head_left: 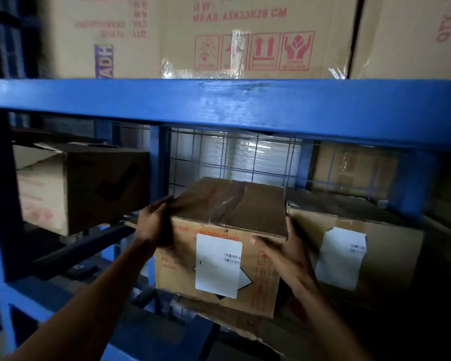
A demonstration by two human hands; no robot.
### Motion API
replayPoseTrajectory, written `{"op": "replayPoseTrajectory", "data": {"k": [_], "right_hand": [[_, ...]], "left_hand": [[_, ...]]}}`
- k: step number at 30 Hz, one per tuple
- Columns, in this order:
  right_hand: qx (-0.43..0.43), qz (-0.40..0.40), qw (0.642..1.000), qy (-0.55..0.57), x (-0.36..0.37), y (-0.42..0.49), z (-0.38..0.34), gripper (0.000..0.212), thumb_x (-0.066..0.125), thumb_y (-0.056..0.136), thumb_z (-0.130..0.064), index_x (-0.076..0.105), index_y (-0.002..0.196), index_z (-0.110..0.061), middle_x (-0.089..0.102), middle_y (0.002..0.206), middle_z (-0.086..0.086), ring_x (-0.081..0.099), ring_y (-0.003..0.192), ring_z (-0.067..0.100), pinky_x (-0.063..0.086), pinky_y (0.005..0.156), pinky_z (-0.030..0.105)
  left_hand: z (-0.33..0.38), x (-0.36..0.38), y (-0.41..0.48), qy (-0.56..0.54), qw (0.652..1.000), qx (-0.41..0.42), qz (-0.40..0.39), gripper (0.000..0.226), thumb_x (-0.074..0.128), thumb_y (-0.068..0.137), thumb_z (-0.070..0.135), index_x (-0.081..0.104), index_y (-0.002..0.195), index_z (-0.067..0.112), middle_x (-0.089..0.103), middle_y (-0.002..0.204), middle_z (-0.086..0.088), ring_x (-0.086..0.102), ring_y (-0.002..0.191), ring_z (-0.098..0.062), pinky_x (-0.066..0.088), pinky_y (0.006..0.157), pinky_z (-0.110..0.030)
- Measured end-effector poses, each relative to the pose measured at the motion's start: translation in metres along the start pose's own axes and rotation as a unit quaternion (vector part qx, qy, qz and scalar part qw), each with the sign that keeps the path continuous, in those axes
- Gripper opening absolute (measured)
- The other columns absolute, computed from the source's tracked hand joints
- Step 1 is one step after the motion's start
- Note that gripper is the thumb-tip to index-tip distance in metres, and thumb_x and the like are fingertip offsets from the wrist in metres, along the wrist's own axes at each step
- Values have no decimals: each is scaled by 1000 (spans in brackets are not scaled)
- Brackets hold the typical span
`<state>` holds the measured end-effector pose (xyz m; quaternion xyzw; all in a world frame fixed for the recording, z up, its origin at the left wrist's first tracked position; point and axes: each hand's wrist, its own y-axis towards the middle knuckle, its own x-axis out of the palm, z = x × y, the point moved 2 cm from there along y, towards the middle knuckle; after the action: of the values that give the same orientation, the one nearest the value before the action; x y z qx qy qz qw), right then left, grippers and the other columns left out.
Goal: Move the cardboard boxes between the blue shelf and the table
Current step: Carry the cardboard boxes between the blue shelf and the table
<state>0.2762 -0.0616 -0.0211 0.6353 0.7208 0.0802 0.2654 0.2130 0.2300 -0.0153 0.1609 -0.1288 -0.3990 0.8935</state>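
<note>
A taped cardboard box with a white label and red print sits in the middle bay of the blue shelf, tilted slightly. My left hand grips its upper left corner, fingers on the top and left side. My right hand holds its right side, thumb across the front face, fingers hidden between this box and the neighbouring box on the right. The table is out of view.
A dark cardboard box stands in the left bay. Large printed cartons fill the shelf above. A blue wire mesh backs the bay, with a blue upright left of it. Torn cardboard lies under the held box.
</note>
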Motion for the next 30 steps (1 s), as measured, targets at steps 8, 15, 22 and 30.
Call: {"op": "replayPoseTrajectory", "data": {"k": [8,15,22,30], "right_hand": [[32,113,974,-193,13,3,8,108,77,83,-23,-2,156,-31,19,163,2,36,142,27,36,111,41],[-125,121,841,-512,41,10,29,131,83,52,-61,20,154,-7,13,163,17,5,150,36,-2,120,44],[-164,32,768,-618,58,21,60,133,86,47,-65,29,152,-5,19,160,22,18,147,43,18,116,59],[-173,42,741,-648,61,57,102,113,81,65,-55,29,153,-6,18,162,19,17,148,43,20,116,54]], "left_hand": [[-29,44,29,-5,993,114,9,56,70,87,42,52,138,27,54,141,4,50,129,-11,40,109,-32],[-86,24,17,390,850,349,-64,113,49,81,75,-7,156,13,-18,162,-16,-9,151,-32,2,122,-48],[-121,23,28,531,730,401,-157,127,63,71,73,-3,156,6,-10,163,-18,-5,151,-34,10,122,-50],[-138,51,65,545,748,327,-191,144,84,48,66,13,154,-1,5,161,-27,9,148,-44,32,110,-60]]}}
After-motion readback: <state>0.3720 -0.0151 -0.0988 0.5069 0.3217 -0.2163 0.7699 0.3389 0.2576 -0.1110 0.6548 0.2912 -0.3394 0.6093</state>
